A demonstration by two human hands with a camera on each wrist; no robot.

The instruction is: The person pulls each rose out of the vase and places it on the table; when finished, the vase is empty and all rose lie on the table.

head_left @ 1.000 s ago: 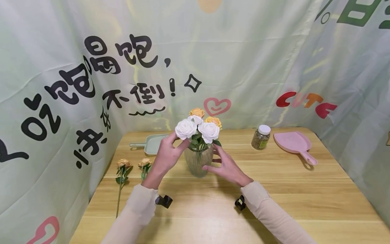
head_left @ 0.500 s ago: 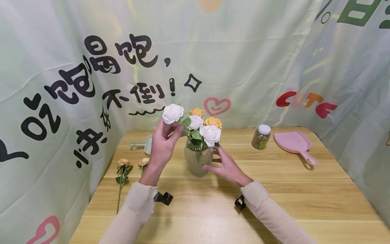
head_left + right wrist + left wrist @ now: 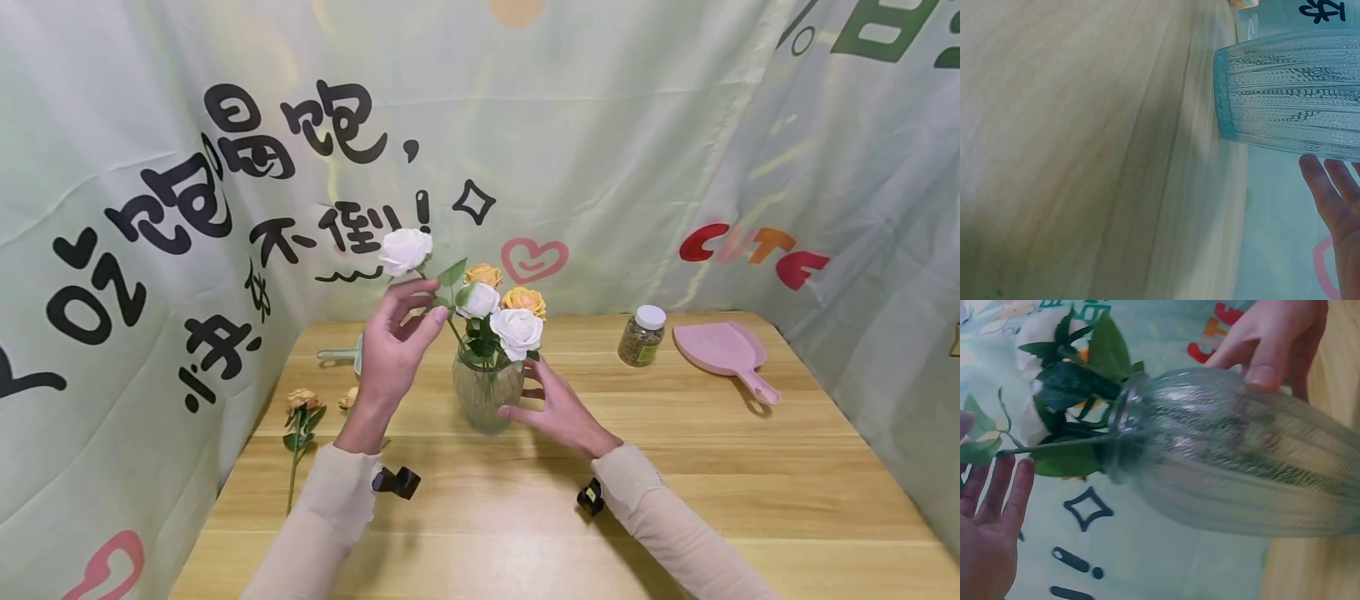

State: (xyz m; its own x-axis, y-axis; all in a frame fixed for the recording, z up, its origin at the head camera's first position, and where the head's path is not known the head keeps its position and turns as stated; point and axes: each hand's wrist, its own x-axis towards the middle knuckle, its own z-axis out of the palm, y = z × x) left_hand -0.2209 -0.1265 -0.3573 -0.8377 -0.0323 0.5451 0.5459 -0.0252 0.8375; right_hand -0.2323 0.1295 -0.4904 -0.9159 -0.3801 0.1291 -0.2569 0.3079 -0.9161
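Observation:
My left hand (image 3: 393, 337) pinches a white rose (image 3: 406, 251) below its bloom, up and to the left of the vase. Its stem (image 3: 1060, 446) slants down into the mouth of a ribbed clear glass vase (image 3: 487, 396). Two more white roses (image 3: 517, 333) and two orange-yellow roses (image 3: 523, 302) stand in that vase. My right hand (image 3: 558, 408) holds the vase from the right, thumb in front and fingers behind. In the right wrist view its fingertips (image 3: 1314, 164) meet the glass side; the thumb is out of that view.
Orange roses (image 3: 303, 400) lie at the table's left, one mostly hidden by my left arm. A pale green pan (image 3: 341, 355) lies behind my left hand. A white-lidded jar (image 3: 642, 337) and a pink pan (image 3: 723, 350) stand at back right. Printed cloth (image 3: 600, 167) hangs behind the wooden table (image 3: 712, 500).
My left hand has drawn the white rose up and left, away from the other blooms, baring more of its stem. The right hand and vase have stayed in place.

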